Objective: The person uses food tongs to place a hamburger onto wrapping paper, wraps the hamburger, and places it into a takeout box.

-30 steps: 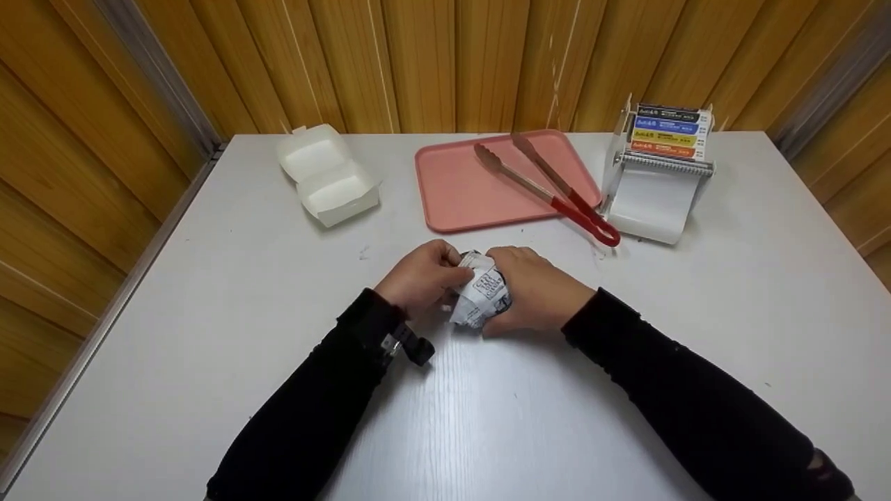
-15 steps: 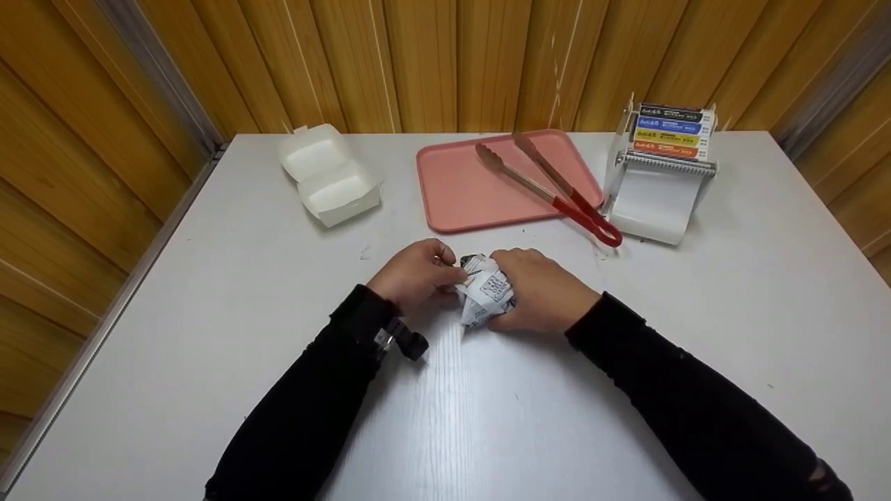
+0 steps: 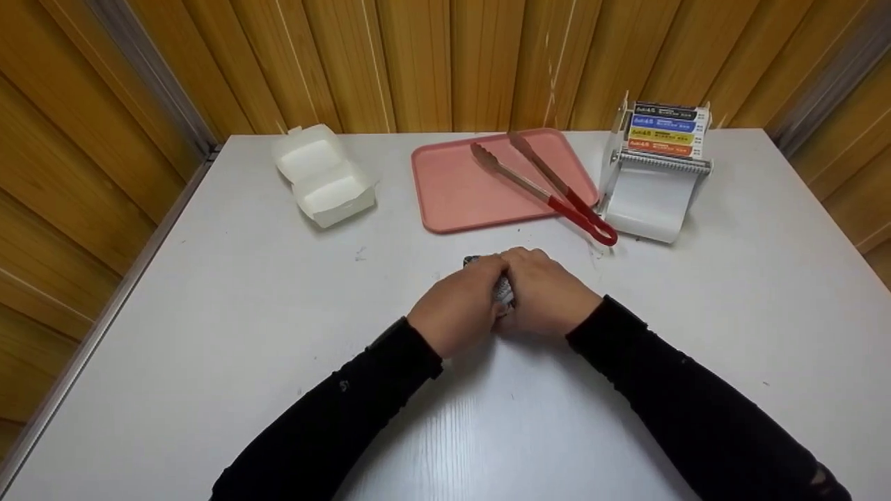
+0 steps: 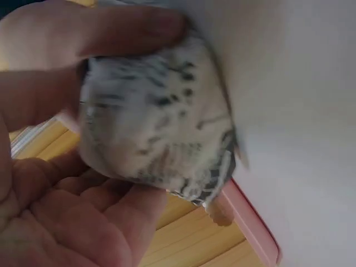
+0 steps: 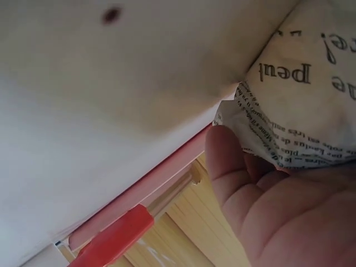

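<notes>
A small bundle wrapped in white paper with black print (image 3: 504, 296) sits between both hands at the middle of the table, mostly covered by them in the head view. My left hand (image 3: 454, 307) grips it from the left, its back turned up. From the other side my right hand (image 3: 550, 292) holds it. In the left wrist view the wrapped bundle (image 4: 156, 117) is blurred, with a thumb (image 4: 130, 30) lying along its upper side. The right wrist view has the printed wrapping (image 5: 300, 105) resting against curled fingers (image 5: 228, 167). What the paper contains is hidden.
Behind the hands lies a pink tray (image 3: 452, 191), with red-handled tongs (image 3: 585, 216) across its right part. An open white clamshell box (image 3: 334, 191) stands at the back left. At the back right is a label dispenser (image 3: 658, 167). A wood-panelled wall (image 3: 418, 62) borders the table.
My left hand has turned over and moved right, from pinching the paper's left edge to covering the bundle. The right hand has stayed nearly in place.
</notes>
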